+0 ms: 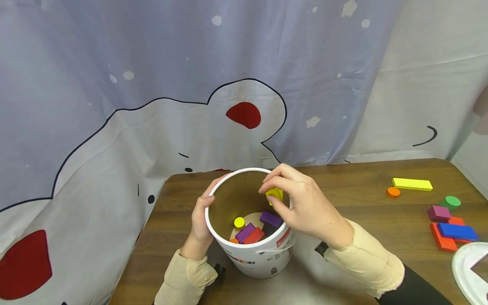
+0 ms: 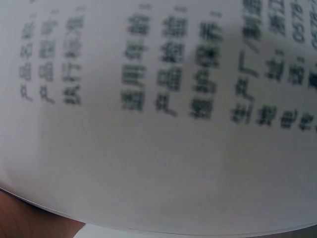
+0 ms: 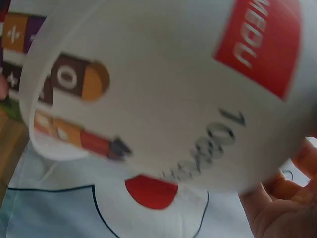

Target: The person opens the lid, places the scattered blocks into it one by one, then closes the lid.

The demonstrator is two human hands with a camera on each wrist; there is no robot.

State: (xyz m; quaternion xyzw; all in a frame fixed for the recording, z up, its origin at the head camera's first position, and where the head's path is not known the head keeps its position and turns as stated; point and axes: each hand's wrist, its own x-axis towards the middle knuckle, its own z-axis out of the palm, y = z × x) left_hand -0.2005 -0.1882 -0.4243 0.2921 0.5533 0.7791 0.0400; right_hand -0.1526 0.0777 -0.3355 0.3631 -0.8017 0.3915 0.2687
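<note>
A white bucket (image 1: 244, 257) stands on the wooden table, its open top tilted toward the head camera. My left hand (image 1: 203, 218) grips the bucket's left side, thumb at the rim. Over the right part of the opening, my right hand (image 1: 301, 199) pinches a yellow block (image 1: 275, 195) between thumb and fingers, which partly cover it. Inside lie a yellow cylinder (image 1: 239, 223), two purple blocks, one of them (image 1: 271, 218) at the right, a red block (image 1: 253, 236) and a partly hidden orange piece (image 1: 234, 241). Printed bucket wall (image 2: 148, 163) fills most of the left wrist view.
On the table's right side lie a long yellow block (image 1: 412, 184), an orange disc (image 1: 393, 192), a green cylinder (image 1: 451, 203) and a purple block (image 1: 439, 213). A blue block (image 1: 457, 231) rests across red ones. A white lid (image 1: 461, 264) is nearer. Behind hangs a curtain (image 1: 160, 140).
</note>
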